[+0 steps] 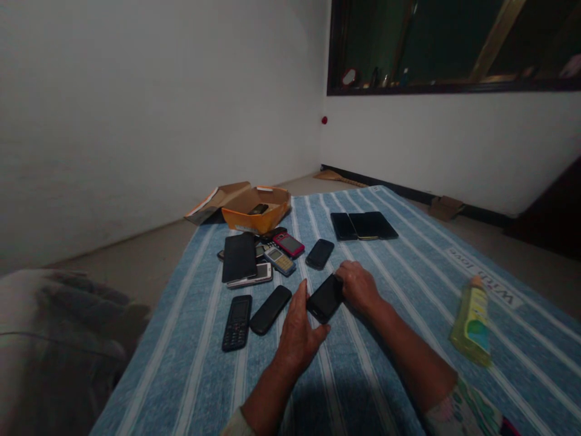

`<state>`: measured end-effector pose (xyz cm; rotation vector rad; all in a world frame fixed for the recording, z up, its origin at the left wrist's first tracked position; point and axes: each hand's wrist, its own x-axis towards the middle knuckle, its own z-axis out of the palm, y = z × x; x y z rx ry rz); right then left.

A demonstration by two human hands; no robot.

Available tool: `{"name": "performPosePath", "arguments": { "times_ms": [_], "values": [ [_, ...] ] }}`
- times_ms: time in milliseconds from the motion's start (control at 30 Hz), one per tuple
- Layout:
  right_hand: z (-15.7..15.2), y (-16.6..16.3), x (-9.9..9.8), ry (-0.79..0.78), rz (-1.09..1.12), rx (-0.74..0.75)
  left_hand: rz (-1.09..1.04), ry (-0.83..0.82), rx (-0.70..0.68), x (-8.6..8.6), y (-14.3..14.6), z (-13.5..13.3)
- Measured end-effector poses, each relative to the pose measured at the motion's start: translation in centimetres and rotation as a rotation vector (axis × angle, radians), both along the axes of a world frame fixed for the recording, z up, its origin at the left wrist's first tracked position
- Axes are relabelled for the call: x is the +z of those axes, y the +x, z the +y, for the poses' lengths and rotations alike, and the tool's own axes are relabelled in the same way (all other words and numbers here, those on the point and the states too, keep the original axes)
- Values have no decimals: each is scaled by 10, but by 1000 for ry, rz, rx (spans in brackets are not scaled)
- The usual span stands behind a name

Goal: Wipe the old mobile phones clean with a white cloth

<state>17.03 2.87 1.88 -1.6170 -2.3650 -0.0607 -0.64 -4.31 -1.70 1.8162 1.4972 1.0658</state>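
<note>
Both hands hold one black smartphone (325, 298) just above a blue striped cloth (399, 303). My left hand (297, 333) grips its near left edge between thumb and fingers. My right hand (358, 284) is closed over its far right corner. To the left lie a black slab phone (270, 309) and a black keypad phone (236, 322). Beyond them sits a cluster of several phones: a large black one (239, 257), a white one (254, 277), a grey keypad one (280, 261), a red one (288, 244) and a dark smartphone (320, 253).
An orange box (272, 213) with a small phone inside stands at the cloth's far edge, beside a cardboard lid (218, 201). Three dark smartphones (363, 225) lie in a row at the far right. A yellow-green bottle (472, 321) lies at the right. White walls enclose the corner.
</note>
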Motion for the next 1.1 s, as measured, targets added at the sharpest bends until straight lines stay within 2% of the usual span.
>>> {"name": "performPosePath", "arguments": {
  "times_ms": [167, 233, 367, 433, 633, 700, 867, 933, 1100],
  "values": [
    [-46, -3, -8, -15, 17, 141, -7, 3, -7, -2, 0, 1],
    [-55, 3, -10, -8, 34, 156, -4, 17, -12, -2, 0, 1],
    [-52, 17, -8, 4, 37, 55, -3, 32, -18, -2, -1, 2],
    [-52, 15, -7, 6, 40, 53, -2, 31, -15, -1, -1, 3],
    [-73, -16, -11, 44, 78, 261, 1, 74, -16, -2, -2, 4],
    [-75, -16, -11, 30, 89, 278, -1, 72, -19, -2, -2, 4],
    [-58, 10, -10, 10, 85, 108, -18, 22, -13, 0, -1, 4],
    [-57, 14, -12, 16, 86, 87, -26, 13, -20, 0, -1, 4],
    [-75, -3, -18, 52, 121, 251, -78, -10, -33, 0, -3, 4]
  ]
}}
